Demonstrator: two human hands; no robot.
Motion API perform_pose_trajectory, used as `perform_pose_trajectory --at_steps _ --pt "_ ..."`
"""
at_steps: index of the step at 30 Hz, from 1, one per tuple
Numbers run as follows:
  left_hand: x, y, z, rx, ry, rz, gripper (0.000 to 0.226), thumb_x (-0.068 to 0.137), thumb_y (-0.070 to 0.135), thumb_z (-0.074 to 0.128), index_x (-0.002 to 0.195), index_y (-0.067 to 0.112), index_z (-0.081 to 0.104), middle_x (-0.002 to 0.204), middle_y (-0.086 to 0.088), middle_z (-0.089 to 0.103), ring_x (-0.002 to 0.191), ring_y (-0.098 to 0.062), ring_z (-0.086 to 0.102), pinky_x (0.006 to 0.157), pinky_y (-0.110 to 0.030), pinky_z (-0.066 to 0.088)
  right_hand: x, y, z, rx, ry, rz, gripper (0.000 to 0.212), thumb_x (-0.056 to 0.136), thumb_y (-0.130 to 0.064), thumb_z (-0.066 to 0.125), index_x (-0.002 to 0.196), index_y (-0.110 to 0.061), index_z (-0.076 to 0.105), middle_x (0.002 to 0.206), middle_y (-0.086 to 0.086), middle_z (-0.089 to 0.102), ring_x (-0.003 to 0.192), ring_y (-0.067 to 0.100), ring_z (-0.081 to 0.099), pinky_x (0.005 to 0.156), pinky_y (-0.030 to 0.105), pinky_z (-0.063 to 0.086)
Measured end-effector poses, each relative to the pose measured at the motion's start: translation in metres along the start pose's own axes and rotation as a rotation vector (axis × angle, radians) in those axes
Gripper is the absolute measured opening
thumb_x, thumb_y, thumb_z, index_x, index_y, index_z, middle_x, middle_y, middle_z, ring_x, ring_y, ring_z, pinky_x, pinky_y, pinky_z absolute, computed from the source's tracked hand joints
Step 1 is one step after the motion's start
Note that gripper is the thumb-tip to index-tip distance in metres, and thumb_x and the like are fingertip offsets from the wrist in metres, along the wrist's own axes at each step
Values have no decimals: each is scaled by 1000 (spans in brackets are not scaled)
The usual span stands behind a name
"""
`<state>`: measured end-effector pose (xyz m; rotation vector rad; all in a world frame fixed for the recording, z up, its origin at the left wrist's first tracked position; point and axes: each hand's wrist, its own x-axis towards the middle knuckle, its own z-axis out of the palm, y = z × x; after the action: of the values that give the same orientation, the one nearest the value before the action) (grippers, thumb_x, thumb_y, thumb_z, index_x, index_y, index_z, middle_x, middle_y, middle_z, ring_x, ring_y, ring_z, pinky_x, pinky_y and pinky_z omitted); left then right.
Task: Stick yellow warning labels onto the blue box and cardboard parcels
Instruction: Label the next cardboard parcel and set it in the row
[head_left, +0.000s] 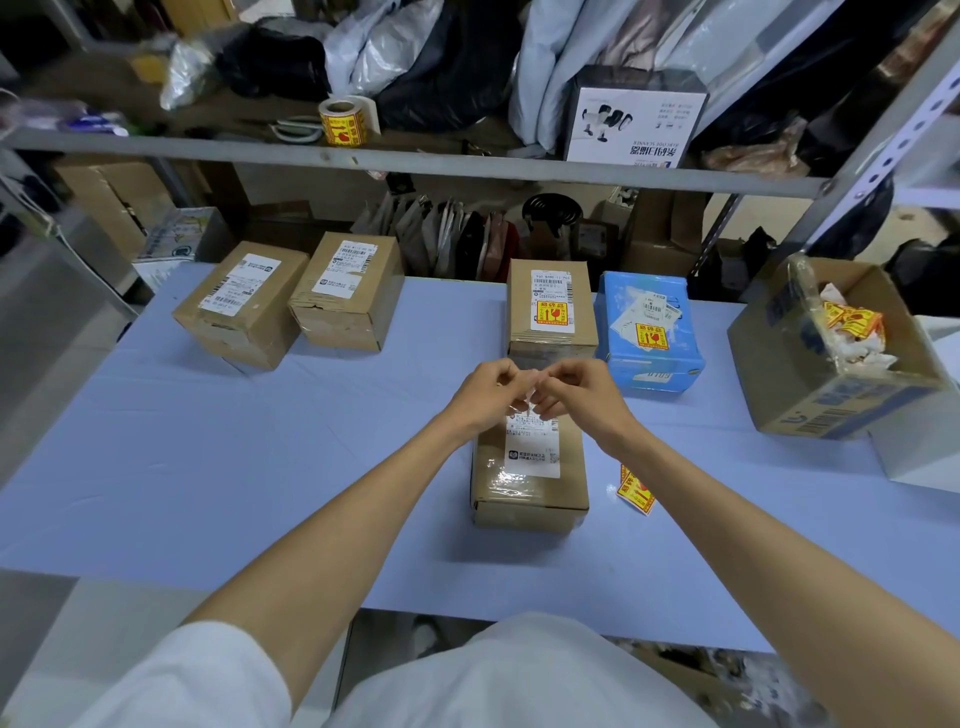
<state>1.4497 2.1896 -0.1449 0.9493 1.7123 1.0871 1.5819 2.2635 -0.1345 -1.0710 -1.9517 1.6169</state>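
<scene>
A cardboard parcel (530, 486) with a white shipping label lies in front of me on the blue table (260, 467). My left hand (485, 392) and my right hand (574, 395) meet above its far end, fingers curled, pinching a small pale strip between them; what it is I cannot tell. A yellow warning label (635, 491) lies on the table to the parcel's right. Behind, a cardboard parcel (551, 309) and the blue box (649, 332) each carry a yellow label. Two parcels at the back left (241, 309) (347, 291) show only white labels.
An open cardboard carton (815, 374) at the right holds crumpled label backings. A roll of yellow labels (344, 120) and scissors (296, 130) sit on the metal shelf (415, 165) above, among bags and a white product box (631, 124).
</scene>
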Motion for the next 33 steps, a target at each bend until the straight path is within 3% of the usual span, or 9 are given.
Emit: perform_pose_trajectory --at_steps 6,11,17,20,22,27,29,33 --pt "2 -6 -7 42 90 -60 17 100 26 44 89 13 47 98 -7 65 84 -16 67 68 -20 51 4 1 -5 74 67 75 12 91 -4 56 84 0 65 75 17 69 65 24 67 63 30 59" --pt "3 -3 -2 50 111 -71 15 99 24 45 88 14 46 91 -4 64 85 -18 68 75 -27 52 1 -1 -2 200 13 90 22 95 -4 48 79 2 63 71 17 68 62 25 67 62 31 58" --pt "6 -5 -6 91 222 -126 20 97 14 46 79 16 38 90 -4 56 84 -19 60 72 -29 55 2 2 -1 122 103 94 15 92 1 50 86 -1 63 70 14 68 58 20 66 59 28 58" --pt "6 -10 -13 81 253 -161 23 94 9 49 76 17 37 94 -7 56 93 -22 56 82 -46 58 5 7 -5 103 165 141 15 92 1 50 87 -1 64 70 14 68 59 22 65 58 27 58" --pt "6 -14 -16 67 276 -174 23 89 2 52 74 17 42 90 -6 55 95 -26 56 84 -50 55 6 10 -8 95 184 167 15 92 0 50 86 -2 63 71 14 68 60 23 66 58 27 58" --pt "2 -11 -14 43 270 -159 13 94 3 49 95 14 55 103 -3 54 95 -18 52 63 -20 44 6 14 -8 82 201 206 16 92 0 49 85 -3 63 71 13 68 61 22 66 58 26 59" --pt "2 -9 -13 46 241 -157 16 97 8 40 97 13 56 98 -1 54 91 -16 51 62 -19 41 6 14 -7 80 196 208 15 92 0 49 86 -2 63 71 13 68 61 22 66 57 25 58" --pt "3 -7 -11 56 243 -192 20 95 19 39 89 12 56 80 3 51 80 -16 47 71 -31 39 7 14 -5 78 188 213 14 92 0 49 89 -1 63 73 14 68 62 22 67 57 25 58"
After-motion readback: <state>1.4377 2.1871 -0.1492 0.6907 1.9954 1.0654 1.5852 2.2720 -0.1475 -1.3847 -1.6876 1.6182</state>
